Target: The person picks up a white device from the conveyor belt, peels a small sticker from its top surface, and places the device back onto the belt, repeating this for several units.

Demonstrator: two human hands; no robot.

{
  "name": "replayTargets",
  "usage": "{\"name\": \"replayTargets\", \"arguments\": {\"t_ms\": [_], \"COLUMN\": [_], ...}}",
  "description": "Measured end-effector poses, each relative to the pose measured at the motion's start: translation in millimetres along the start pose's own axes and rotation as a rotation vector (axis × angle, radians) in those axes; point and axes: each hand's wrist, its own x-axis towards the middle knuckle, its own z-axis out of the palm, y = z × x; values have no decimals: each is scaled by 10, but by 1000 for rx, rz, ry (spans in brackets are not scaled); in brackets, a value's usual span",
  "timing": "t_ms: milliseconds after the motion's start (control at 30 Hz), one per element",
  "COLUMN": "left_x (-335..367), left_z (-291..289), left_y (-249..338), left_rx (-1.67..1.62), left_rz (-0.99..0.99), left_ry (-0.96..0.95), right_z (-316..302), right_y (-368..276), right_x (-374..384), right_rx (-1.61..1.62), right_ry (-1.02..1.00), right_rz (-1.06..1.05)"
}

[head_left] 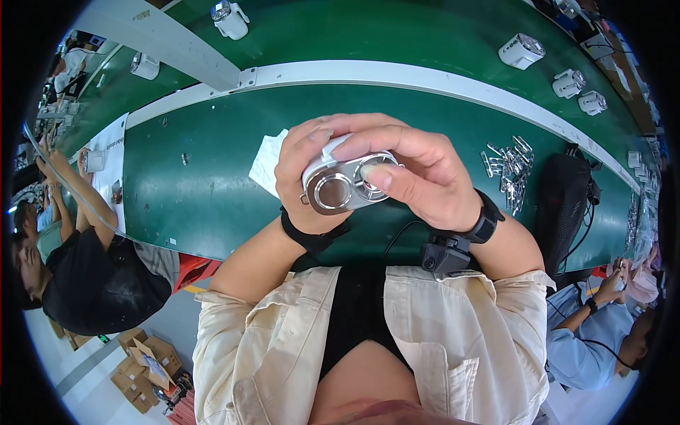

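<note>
In front of my chest is a small white device with a shiny silver oval face [332,193] that carries two round rings. My left hand [300,152] wraps round its left side and back. The fingers of my right hand [433,170] curl over the top of the device, and the thumb presses on the right-hand ring. A small metal loop [304,199] sticks out at the left of the face. Behind my left hand lies a crumpled white cloth or paper [268,162], partly covered. Both wrists wear black straps.
Loose silver metal clips [511,170] lie heaped on the green table [191,205] to the right, beside a black bag [561,198]. Past a white rail [368,72], several white devices [522,51] stand on a green surface. Co-workers [99,276] sit at both sides.
</note>
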Motion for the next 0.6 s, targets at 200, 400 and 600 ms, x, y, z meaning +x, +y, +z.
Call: {"name": "replayTargets", "arguments": {"t_ms": [200,400,600], "left_x": [42,36,-2], "left_z": [-52,1,16], "left_y": [119,137,123], "left_rx": [72,-12,8], "left_rz": [-83,-108,-154], "left_ry": [-109,-8,-23], "right_z": [45,89,92], "right_y": [74,9,95], "right_x": [-22,-36,-75], "right_rx": [38,19,135], "right_ry": [85,125,196], "right_rz": [-11,35,53]}}
